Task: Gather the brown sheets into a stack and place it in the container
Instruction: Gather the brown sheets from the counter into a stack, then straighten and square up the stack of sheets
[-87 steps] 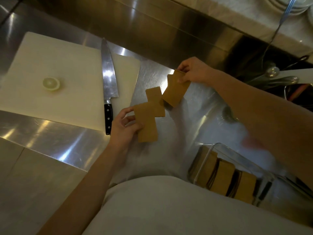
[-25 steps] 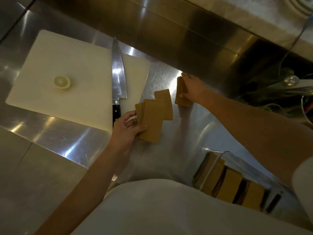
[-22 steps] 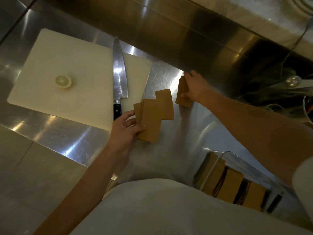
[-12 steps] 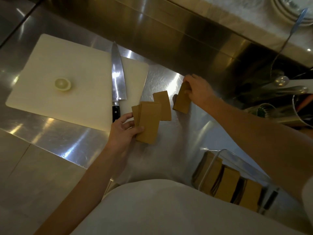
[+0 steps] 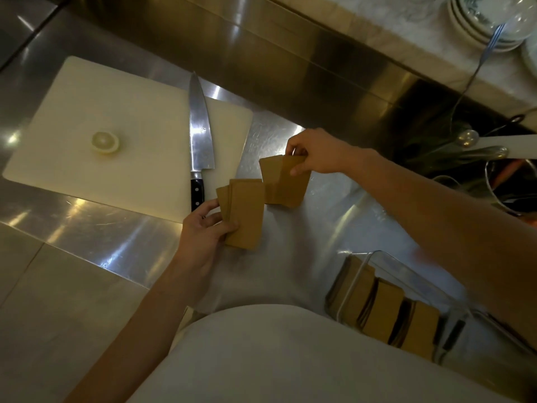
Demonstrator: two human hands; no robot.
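Observation:
My left hand (image 5: pixel 207 228) grips a small stack of brown rectangular sheets (image 5: pixel 244 212) by its lower left corner, just above the steel counter. My right hand (image 5: pixel 315 151) pinches the top edge of a second bunch of brown sheets (image 5: pixel 286 183), slightly fanned, right beside the first stack and touching its upper right corner. A clear plastic container (image 5: pixel 386 303) stands at the lower right near my body, with several brown sheets standing upright inside it in rows.
A white cutting board (image 5: pixel 116 135) lies at the left with a lemon half (image 5: pixel 105 142) and a chef's knife (image 5: pixel 199 141) on it. Stacked plates (image 5: pixel 488 21) sit at the top right. Utensils and a metal bowl (image 5: pixel 511 184) are at the right.
My right hand has lifted its bunch of sheets off the counter, gathered the loose sheet lying there, and brought them toward the left hand's stack. The left hand has stayed put.

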